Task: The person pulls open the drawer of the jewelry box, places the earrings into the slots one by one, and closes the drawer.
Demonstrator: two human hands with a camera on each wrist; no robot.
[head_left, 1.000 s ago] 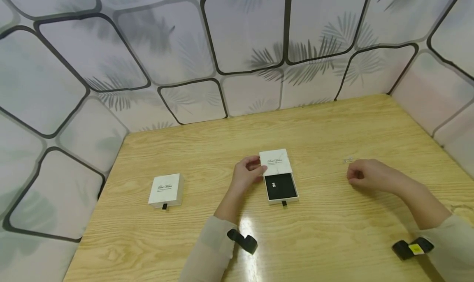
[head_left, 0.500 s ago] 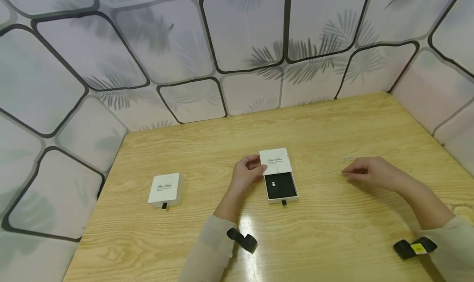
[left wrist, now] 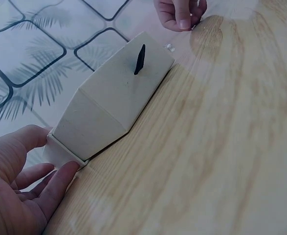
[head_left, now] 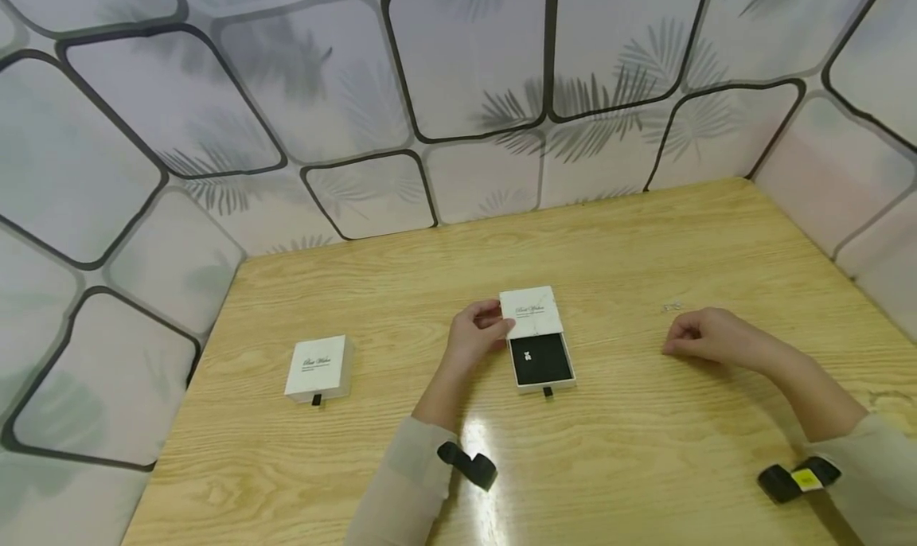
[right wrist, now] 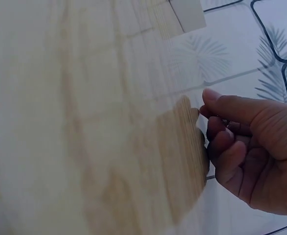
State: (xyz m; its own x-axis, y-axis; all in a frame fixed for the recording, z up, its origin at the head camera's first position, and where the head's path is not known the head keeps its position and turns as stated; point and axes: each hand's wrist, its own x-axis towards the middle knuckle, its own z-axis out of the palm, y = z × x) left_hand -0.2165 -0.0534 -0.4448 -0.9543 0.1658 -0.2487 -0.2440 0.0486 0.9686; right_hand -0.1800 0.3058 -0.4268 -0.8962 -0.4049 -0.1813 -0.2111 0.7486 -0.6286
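Observation:
My left hand grips the left side of the white sleeve of a small gift box, with the thumb at its near corner. The box's drawer is pulled out toward me. On its black pad lies a tiny silvery piece of jewellery, left of the middle. To the right, my right hand is low over the table with fingers curled and thumb against the index finger. A small shiny piece glints between those fingers, mostly hidden. Several small silvery bits lie just beyond this hand.
Another white gift box, shut, with a black pull tab, stands on the left of the wooden table. Patterned wall covering rises behind the table and on both sides.
My right hand's fingers straighten toward the left half a second ago and are now curled again, slightly lower. The left hand and the gift box stay in place.

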